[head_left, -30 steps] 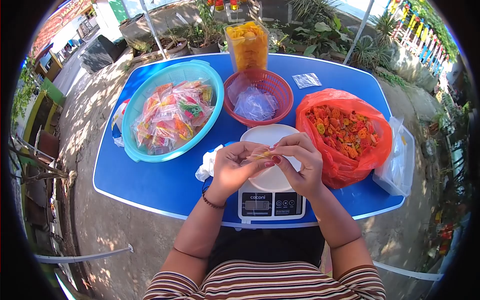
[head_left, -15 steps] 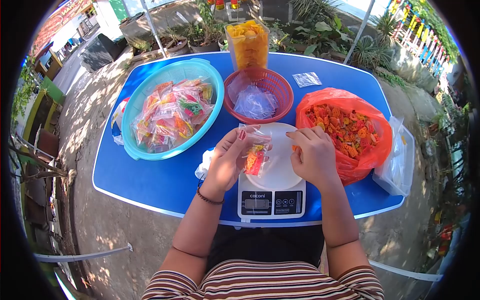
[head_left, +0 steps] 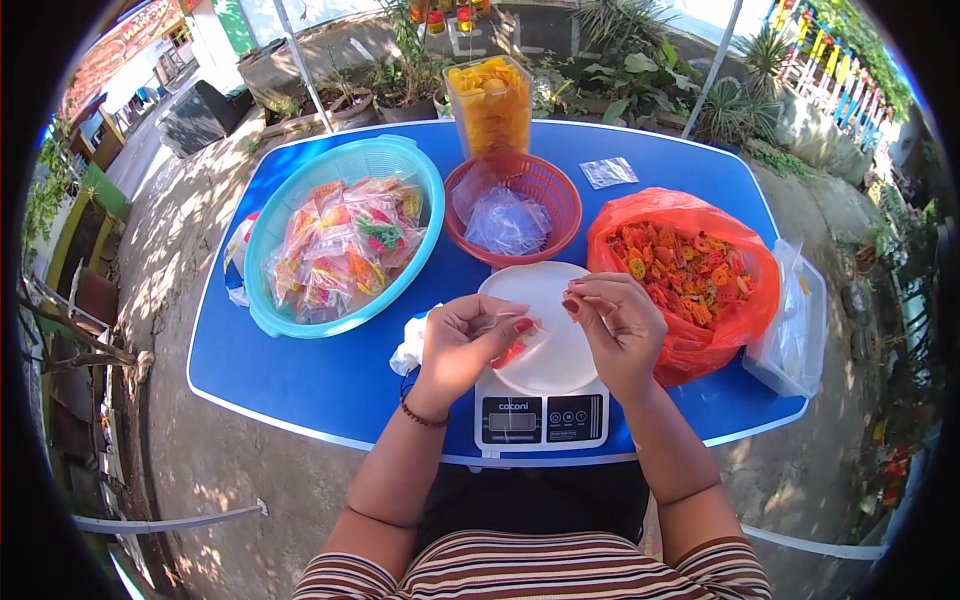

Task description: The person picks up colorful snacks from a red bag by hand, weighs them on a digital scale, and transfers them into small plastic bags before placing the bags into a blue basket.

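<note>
Small clear plastic packet with red contents (head_left: 513,352) held above round white plate (head_left: 565,350) of white digital scale (head_left: 540,454), gripped by left hand (head_left: 458,345). Right hand (head_left: 625,325) raised beside it, fingers curled toward thumb; whether anything is pinched cannot be told. Scale flanked at right by red plastic bag (head_left: 690,355) filled with orange pieces (head_left: 680,275); light-blue oval plastic basket (head_left: 365,160), piled with filled packets (head_left: 340,245), set at left on blue desk (head_left: 300,385).

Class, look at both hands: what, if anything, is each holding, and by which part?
The left hand pinches a small clear bag with thumb and fingers, above its visible red contents. Whether the right hand holds anything cannot be told.
</note>
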Demonstrator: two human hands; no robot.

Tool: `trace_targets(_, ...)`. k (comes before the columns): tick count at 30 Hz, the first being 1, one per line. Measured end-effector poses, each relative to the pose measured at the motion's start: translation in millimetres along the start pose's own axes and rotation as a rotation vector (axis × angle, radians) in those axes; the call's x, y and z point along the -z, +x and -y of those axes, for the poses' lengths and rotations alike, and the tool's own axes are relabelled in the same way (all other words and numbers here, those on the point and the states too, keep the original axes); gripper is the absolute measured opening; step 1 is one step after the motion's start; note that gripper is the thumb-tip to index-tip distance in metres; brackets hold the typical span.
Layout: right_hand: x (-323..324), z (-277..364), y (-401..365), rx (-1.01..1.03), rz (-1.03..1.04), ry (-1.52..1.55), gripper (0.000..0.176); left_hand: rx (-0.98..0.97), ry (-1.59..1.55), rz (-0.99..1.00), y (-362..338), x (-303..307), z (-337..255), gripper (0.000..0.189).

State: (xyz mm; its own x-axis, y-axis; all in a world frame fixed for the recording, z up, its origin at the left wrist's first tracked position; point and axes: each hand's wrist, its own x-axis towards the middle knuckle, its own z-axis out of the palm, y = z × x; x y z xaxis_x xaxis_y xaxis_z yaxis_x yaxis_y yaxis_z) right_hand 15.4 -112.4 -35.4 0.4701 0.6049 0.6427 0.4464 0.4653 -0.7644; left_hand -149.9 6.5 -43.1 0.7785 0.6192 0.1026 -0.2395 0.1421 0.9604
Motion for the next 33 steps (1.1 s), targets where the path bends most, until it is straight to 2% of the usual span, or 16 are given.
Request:
trace_targets(2, -5, -4, -4, -0.035, -0.079, 0.211, 0.011, -0.008, 0.065, -0.017, -3, -7, 2, 0.018)
trace_targets(5, -6, -4, -6, -0.127, -0.047, 0.399, 0.013, -0.098, 0.148, -0.02, -4, -12, 2, 0.017)
trace_targets(8, -9, 4, -7, -0.284, -0.093, 0.49, 0.012, -0.103, 0.167, -0.014, -4, -11, 3, 0.016)
trace_targets(10, -8, 1, -3, -0.432, -0.079, 0.457, 0.014, -0.08, 0.068, -0.021, 0, -8, 12, 0.019)
trace_targets(11, -7, -2, -2, -0.506, -0.074, 0.438, 0.014, -0.047, -0.005, 0.054, 1, -4, 11, 0.019)
trace_targets(14, -2, -22, -2, -0.392, -0.039, 0.296, 0.022, -0.004, -0.28, 0.041, 5, -6, 4, 0.024)
trace_targets(17, 3, -16, 3, -0.311, -0.007, 0.195, 0.026, 0.0, -0.328, 0.057, 5, -3, -1, 0.026)
trace_targets(20, 21, 1, 13, -0.645, 0.196, -0.121, 0.025, -0.066, -0.203, 0.008, 7, -4, 6, 0.026)
trace_targets(23, 31, 9, 21, -0.038, 0.45, -0.63, 0.028, -0.132, -0.155, 0.057, 9, -2, 11, 0.025)
trace_targets(26, 37, -1, 17, 0.063, 0.507, -0.744, 0.033, -0.021, -0.062, 0.021, 6, -1, 7, 0.025)
trace_targets(29, 42, -4, 18, -0.107, 0.584, -0.687, 0.029, -0.033, -0.055, 0.003, 3, -2, 5, 0.027)
trace_targets(33, 39, -5, 17, -0.138, 0.542, -0.57, 0.028, 0.019, 0.044, -0.029, -1, -6, -4, 0.023)
